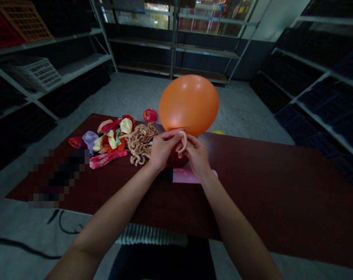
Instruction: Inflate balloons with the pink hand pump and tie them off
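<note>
A large inflated orange balloon stands above the table, its lower end at my fingertips. My left hand is closed in a pinch just under it, around where the balloon's neck would be; the neck itself is hidden. My right hand is closed too, its fingers on a curved loop of tan cord beside my left thumb. To the left lies a heap of similar tan cords. Beneath my right wrist rests a pink cylinder, partly covered by the hand.
Several uninflated balloons in mixed colours lie left on the dark red table. A small red patterned balloon sits at the far edge. Something yellow shows behind that edge. Shelves with crates line the room; black cables cross the floor.
</note>
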Motion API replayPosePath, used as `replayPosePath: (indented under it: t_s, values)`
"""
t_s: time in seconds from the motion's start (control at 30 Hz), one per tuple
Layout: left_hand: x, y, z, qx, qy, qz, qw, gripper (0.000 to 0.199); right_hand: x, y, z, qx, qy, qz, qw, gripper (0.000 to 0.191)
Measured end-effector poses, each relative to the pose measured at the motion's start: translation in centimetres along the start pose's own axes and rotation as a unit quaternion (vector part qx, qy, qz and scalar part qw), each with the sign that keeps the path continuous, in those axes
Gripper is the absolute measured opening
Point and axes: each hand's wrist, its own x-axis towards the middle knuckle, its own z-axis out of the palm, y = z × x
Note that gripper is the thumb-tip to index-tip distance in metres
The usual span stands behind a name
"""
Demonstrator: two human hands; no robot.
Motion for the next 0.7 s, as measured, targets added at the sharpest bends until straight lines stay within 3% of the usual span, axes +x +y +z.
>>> replayPosePath:
  t_s: [0.2, 0.43, 0.7]
  values:
    - [0.0, 0.4, -0.1, 0.041, -0.019, 0.037, 0.998, 0.028, 0.2, 0.1, -0.3, 0.03, 0.006, 0.022, 0.999, 0.019]
    - [-0.2, 0.8, -0.2, -0.003, -0.088, -0.023, 0.996, 0.038, 0.0, 0.2, -0.2, -0.056, -0.02, 0.003, 0.998, 0.026]
    - [-0.7, 1.7, 0.5, 0.05, -0.094, -0.056, 0.993, 0.044, -0.4, -0.1, 0.5, -0.133, 0.053, -0.069, 0.987, 0.024]
